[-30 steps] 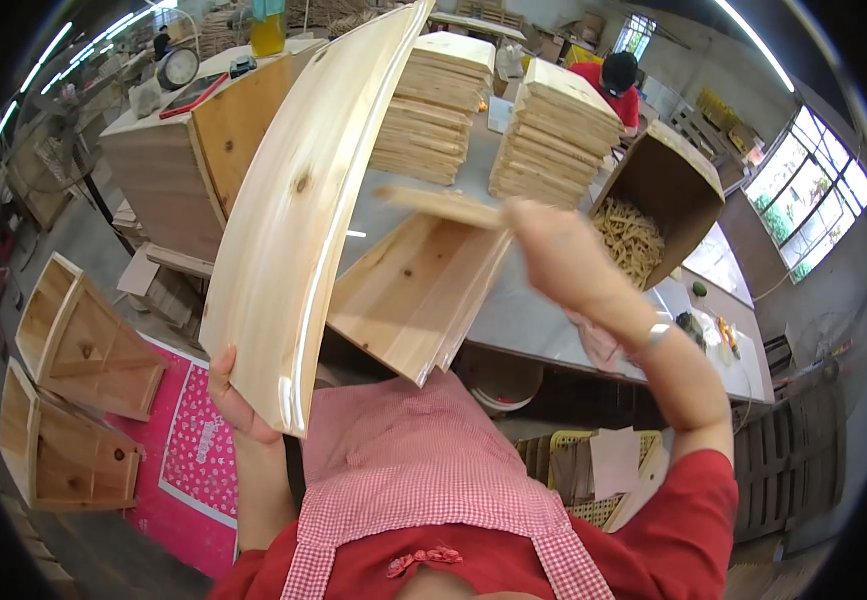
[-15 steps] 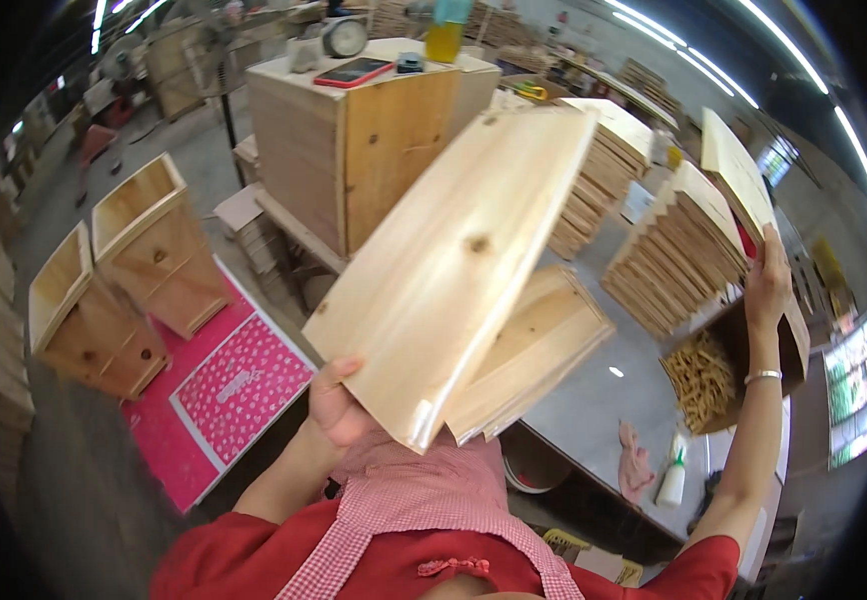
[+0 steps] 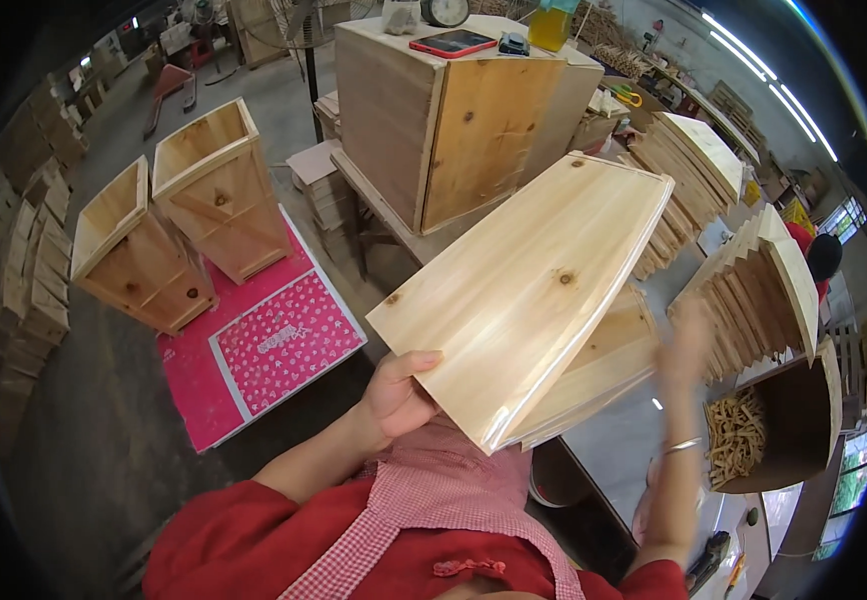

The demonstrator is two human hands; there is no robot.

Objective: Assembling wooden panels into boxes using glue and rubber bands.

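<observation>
My left hand [image 3: 401,392] is closed on the lower left edge of a pale knotty wooden panel [image 3: 524,280], its thumb on the top face. The panel is tilted in front of me, with raised strips along its far and right edges. Beneath its right side are more wooden panels [image 3: 609,350], mostly covered. My right hand [image 3: 687,340] is smeared by motion between those panels and a fanned stack of wooden panels [image 3: 754,290]. Its fingers cannot be made out, nor whether it holds anything.
A cardboard box [image 3: 799,420] of wood strips [image 3: 736,432] stands right, on the grey table [image 3: 599,445]. Another panel stack [image 3: 689,170] lies beyond. A large wooden cabinet [image 3: 384,130] carries a phone [image 3: 453,43]. At left, two wooden bins [image 3: 222,190] stand on a pink sheet [image 3: 189,400].
My right hand has left the panel it held up at the right stack and moved left, toward the panel in my left hand. My left hand keeps its hold. The view has shifted.
</observation>
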